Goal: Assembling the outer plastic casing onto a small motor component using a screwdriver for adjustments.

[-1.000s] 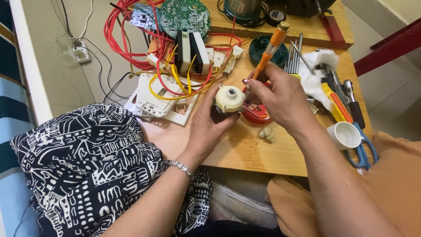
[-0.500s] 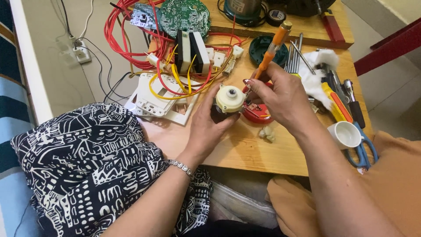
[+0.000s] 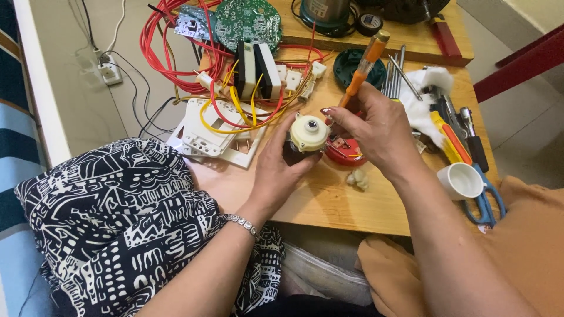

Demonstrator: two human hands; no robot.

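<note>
1. Little has moved since the earlier frames: the right hand (image 3: 376, 132) and its orange-handled screwdriver (image 3: 359, 76) sit at nearly the same angle, tip end hidden behind the fingers beside the motor.
2. Left hand (image 3: 276, 170) is wrapped around a small motor with a cream round cap (image 3: 309, 132), thumb and fingers clamped on its dark body; position unchanged from half a second ago.
3. Right hand is closed on the screwdriver shaft low down, handle pointing up and away. The two hands are close together, nearly touching at the motor.
4. Motor is held just above the wooden table (image 3: 346, 199), in front of a red round part (image 3: 346, 154).
5. Judgement: steady grip and no shift suggest fine work at the cap edge; contact point cannot be seen.
6. Nearby, unchanged: white cup (image 3: 461, 179), blue-handled scissors (image 3: 484, 202), red and yellow wires (image 3: 235, 108), green circuit board (image 3: 247, 20).
</note>
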